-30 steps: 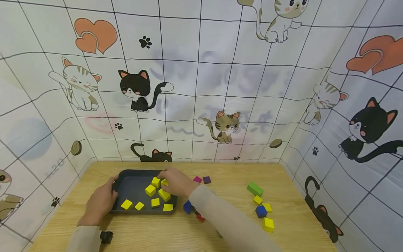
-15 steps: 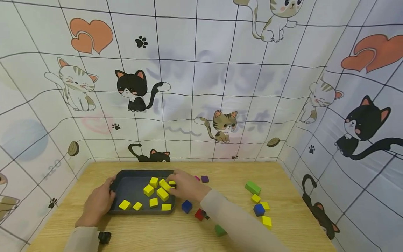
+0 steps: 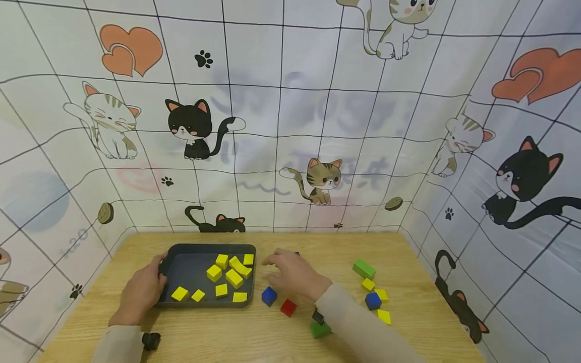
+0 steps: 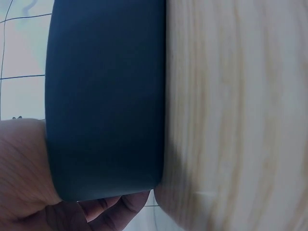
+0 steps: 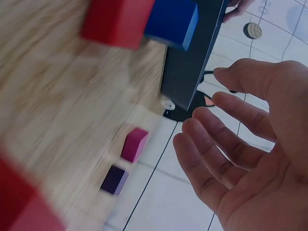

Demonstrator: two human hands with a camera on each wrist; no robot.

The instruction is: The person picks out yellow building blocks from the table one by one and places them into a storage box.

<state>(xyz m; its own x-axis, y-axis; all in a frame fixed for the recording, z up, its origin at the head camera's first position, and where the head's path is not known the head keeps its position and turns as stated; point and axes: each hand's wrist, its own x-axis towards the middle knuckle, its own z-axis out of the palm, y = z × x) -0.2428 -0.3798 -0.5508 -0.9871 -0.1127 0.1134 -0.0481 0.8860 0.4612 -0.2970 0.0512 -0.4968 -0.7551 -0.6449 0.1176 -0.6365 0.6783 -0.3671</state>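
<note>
Eight yellow blocks (image 3: 233, 278) lie inside the dark tray (image 3: 181, 251), which sits on the wooden table (image 3: 254, 343) at about 9 o'clock from the table's middle; five of them bunch toward the tray's 2 o'clock corner, some touching, and three lie in a row along its 6 o'clock wall. The left hand (image 3: 141, 292) grips the tray's 9 o'clock rim with fingers curled round the edge, and the left wrist view shows the tray wall (image 4: 106, 96) pressed against the palm (image 4: 24, 173) with fingertips under it. The right hand (image 3: 292, 272) hovers over the table just outside the tray's 3 o'clock wall, fingers spread and relaxed, holding nothing; the right wrist view shows the same open palm (image 5: 260, 159). A blue cube (image 3: 269, 296) and a red cube (image 3: 288, 307) lie on the table at 6 o'clock of that hand, near the tray's corner but apart from it. A pink block (image 5: 134, 144) and a purple block (image 5: 114, 180) lie beyond the hand at 12 o'clock. A green block (image 3: 320, 329) lies beside the right sleeve. At 3 o'clock on the table lie a longer green block (image 3: 364, 268), three yellow blocks (image 3: 380, 296) and another blue cube (image 3: 373, 301), clustered
</note>
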